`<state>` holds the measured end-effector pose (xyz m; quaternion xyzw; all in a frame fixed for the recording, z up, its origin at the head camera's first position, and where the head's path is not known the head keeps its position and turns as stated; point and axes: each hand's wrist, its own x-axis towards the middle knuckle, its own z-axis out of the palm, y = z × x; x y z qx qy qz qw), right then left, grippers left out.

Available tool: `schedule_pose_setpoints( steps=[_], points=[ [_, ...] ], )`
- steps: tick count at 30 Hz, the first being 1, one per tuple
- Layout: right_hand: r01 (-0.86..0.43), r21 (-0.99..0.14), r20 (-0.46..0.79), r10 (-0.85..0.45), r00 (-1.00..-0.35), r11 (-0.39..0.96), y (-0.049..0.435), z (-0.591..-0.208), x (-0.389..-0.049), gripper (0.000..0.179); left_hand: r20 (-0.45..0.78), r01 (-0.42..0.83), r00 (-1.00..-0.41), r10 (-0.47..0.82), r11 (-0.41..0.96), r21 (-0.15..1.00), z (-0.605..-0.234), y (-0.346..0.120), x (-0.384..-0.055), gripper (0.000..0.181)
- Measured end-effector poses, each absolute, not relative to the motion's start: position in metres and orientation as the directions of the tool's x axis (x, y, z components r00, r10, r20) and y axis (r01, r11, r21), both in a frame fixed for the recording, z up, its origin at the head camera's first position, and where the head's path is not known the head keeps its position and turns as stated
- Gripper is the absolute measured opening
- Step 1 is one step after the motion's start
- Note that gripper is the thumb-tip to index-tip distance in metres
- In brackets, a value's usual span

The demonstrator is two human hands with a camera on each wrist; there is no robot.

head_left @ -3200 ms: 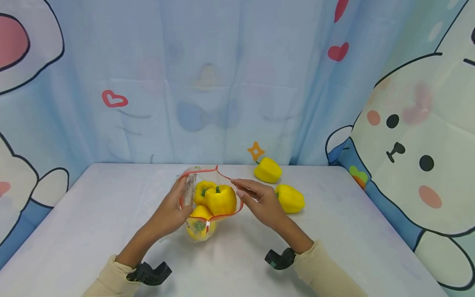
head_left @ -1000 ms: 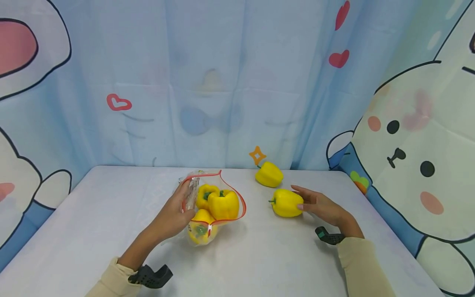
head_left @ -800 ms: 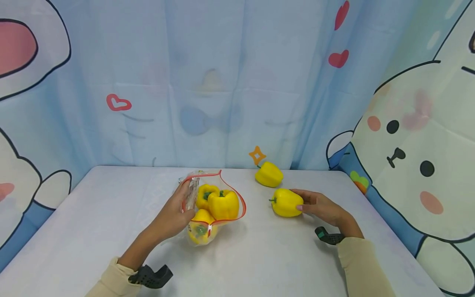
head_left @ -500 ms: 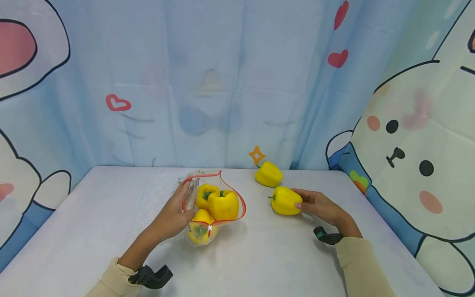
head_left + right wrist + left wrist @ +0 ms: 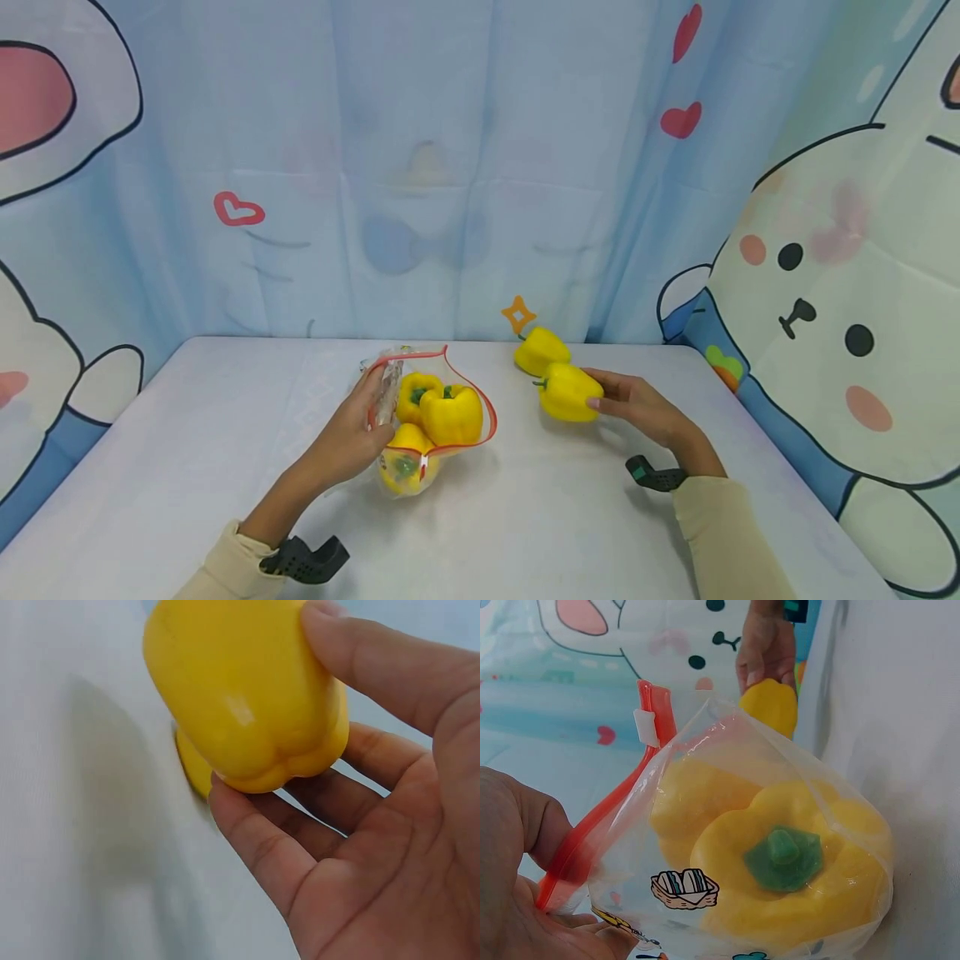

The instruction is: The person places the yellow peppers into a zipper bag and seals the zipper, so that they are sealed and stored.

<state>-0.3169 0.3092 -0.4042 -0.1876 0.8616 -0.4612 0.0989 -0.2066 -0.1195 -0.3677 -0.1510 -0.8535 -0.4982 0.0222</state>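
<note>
My left hand (image 5: 347, 433) grips the left side of a clear zip bag (image 5: 491, 414) with a red rim, its mouth spread wide. Inside the bag sit yellow bell peppers (image 5: 452, 414), three of them showing from above. A white slider (image 5: 646, 727) shows on the red zip in the left wrist view. With thumb and fingers, my right hand (image 5: 643, 408) holds another yellow bell pepper (image 5: 567, 393) by its blunt end, lifted over the table with its green stem pointing left. Part of the left fingers is hidden behind the bag.
One more yellow bell pepper (image 5: 542, 350) lies at the table's back edge, just behind the held one. The white-covered table (image 5: 510, 533) meets a blue cartoon curtain (image 5: 405, 167) at the back. Black wrist cameras (image 5: 303, 558) sit on both wrists.
My right hand let go of the bag's rim, reached right to the nearer loose pepper, took hold of it and raised it slightly up and left. The left hand stays on the bag.
</note>
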Motion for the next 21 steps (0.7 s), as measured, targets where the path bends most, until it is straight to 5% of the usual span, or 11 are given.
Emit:
schedule_pose_setpoints(
  steps=[21],
  points=[
    [-0.393, -0.861, 0.194, -0.506, -0.841, 0.323, 0.249, -0.359, -0.287, 0.061, 0.195, 0.292, -0.949, 0.246, 0.46, 0.838, -0.367, -0.121, -0.207, 0.084]
  ],
)
